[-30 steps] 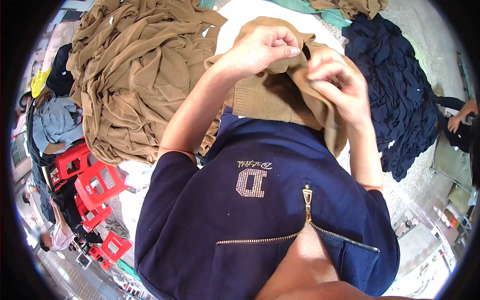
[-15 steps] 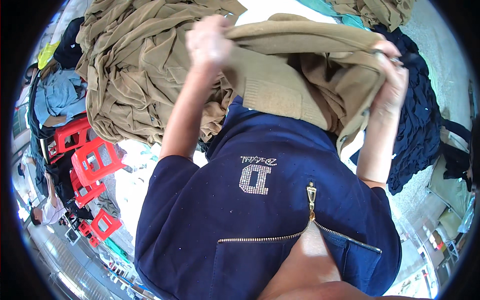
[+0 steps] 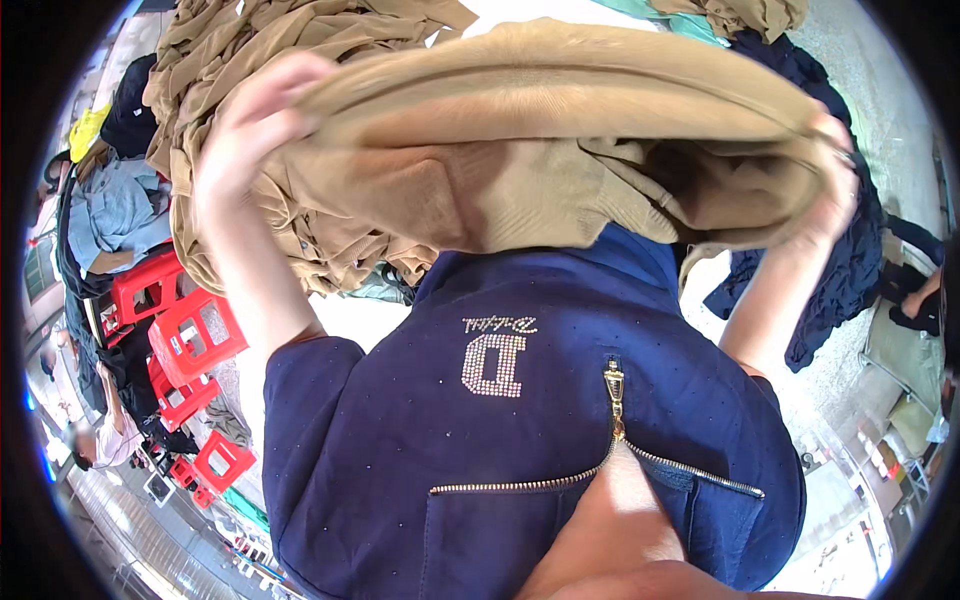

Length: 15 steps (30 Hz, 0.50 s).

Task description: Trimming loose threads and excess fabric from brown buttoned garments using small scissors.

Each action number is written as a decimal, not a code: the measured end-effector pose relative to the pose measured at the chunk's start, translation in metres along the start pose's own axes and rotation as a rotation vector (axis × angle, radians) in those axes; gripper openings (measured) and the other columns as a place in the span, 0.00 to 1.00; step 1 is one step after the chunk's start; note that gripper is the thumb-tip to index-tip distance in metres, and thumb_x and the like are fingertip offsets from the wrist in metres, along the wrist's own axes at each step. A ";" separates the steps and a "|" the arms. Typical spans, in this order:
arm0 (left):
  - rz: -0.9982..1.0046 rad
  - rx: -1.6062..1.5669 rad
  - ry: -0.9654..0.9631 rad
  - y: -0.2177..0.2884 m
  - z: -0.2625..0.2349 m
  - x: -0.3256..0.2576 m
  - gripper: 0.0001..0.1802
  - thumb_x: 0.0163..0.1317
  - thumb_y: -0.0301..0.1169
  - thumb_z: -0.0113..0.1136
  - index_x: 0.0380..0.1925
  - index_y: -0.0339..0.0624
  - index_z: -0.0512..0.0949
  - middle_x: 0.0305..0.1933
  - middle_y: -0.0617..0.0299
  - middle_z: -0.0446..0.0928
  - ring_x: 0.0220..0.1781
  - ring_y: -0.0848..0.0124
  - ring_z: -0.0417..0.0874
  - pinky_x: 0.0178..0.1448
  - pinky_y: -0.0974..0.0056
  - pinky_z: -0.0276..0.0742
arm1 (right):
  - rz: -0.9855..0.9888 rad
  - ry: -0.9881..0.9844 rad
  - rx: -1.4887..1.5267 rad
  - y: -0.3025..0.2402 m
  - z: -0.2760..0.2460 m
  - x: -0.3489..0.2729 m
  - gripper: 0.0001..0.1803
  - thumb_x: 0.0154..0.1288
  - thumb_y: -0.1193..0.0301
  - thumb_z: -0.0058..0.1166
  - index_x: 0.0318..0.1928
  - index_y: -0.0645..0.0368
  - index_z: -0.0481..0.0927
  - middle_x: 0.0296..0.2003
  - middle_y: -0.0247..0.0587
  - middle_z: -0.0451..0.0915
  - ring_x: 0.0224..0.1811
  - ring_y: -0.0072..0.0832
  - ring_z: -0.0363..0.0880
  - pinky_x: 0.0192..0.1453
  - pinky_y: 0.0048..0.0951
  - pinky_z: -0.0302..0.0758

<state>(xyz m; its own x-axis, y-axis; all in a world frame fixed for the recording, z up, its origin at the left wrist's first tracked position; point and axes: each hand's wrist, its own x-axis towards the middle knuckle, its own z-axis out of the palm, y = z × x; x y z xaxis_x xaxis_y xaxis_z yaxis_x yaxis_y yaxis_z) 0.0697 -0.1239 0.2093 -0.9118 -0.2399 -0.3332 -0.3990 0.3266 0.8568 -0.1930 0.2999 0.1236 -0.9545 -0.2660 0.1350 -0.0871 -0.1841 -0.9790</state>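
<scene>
Head view, only one I've got: I have the tan garment (image 3: 540, 130) stretched out wide between both hands. Left hand (image 3: 245, 135) is clamped on one end, fingers curled over the edge; right hand (image 3: 830, 190) is clamped on the other end, mostly hidden behind the fabric. So the garment hangs in the air between the two grips, just above my navy top (image 3: 520, 420).

Looks like I'm mid-spread, opening it up. Next move, I'd guess, needs both grips kept tight and level so the fabric doesn't bunch.

The garment is soft knit, tan, folded double along the top, with loose bits sagging inside. Tan pile (image 3: 260, 60) sits just behind the left grip, dark pile (image 3: 850, 280) beyond the right.
</scene>
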 end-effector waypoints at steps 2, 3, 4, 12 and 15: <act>0.059 0.238 -0.116 -0.096 0.015 0.063 0.22 0.56 0.26 0.50 0.53 0.37 0.74 0.49 0.58 0.79 0.53 0.68 0.77 0.54 0.63 0.74 | 0.103 -0.345 -0.057 0.035 -0.007 0.004 0.09 0.60 0.74 0.57 0.40 0.62 0.81 0.47 0.36 0.77 0.49 0.24 0.75 0.57 0.26 0.69; -0.286 0.564 -0.081 -0.088 0.049 0.075 0.23 0.58 0.27 0.51 0.55 0.37 0.74 0.52 0.52 0.79 0.55 0.63 0.78 0.57 0.61 0.74 | 0.080 -0.377 -0.084 0.057 0.002 0.000 0.06 0.59 0.74 0.60 0.37 0.61 0.82 0.40 0.33 0.80 0.44 0.21 0.76 0.53 0.23 0.70; -0.214 0.846 0.076 -0.119 0.069 0.081 0.25 0.57 0.28 0.54 0.58 0.43 0.73 0.57 0.54 0.76 0.60 0.62 0.75 0.66 0.59 0.69 | 0.188 -0.439 -0.048 0.058 0.016 -0.008 0.05 0.60 0.76 0.60 0.36 0.61 0.82 0.38 0.31 0.79 0.41 0.19 0.76 0.51 0.22 0.70; 0.538 0.346 0.020 -0.018 0.184 0.134 0.20 0.64 0.40 0.60 0.51 0.40 0.78 0.51 0.54 0.80 0.55 0.58 0.79 0.60 0.59 0.73 | 0.145 -0.584 0.030 0.032 0.035 -0.008 0.07 0.58 0.77 0.60 0.39 0.64 0.80 0.47 0.36 0.74 0.46 0.21 0.73 0.54 0.22 0.66; 0.376 -0.033 -0.046 -0.029 0.172 0.147 0.13 0.64 0.36 0.63 0.41 0.38 0.81 0.35 0.67 0.81 0.39 0.77 0.79 0.46 0.70 0.75 | 0.028 -0.475 0.067 0.023 0.036 0.001 0.04 0.61 0.78 0.58 0.37 0.65 0.82 0.41 0.35 0.76 0.42 0.20 0.75 0.50 0.21 0.70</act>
<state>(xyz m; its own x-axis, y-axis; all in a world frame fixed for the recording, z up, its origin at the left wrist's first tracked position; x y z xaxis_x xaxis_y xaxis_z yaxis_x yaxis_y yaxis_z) -0.0695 -0.0115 0.0675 -0.9977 -0.0671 -0.0095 -0.0327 0.3545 0.9345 -0.1860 0.2608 0.1069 -0.7186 -0.6720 0.1790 -0.0302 -0.2271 -0.9734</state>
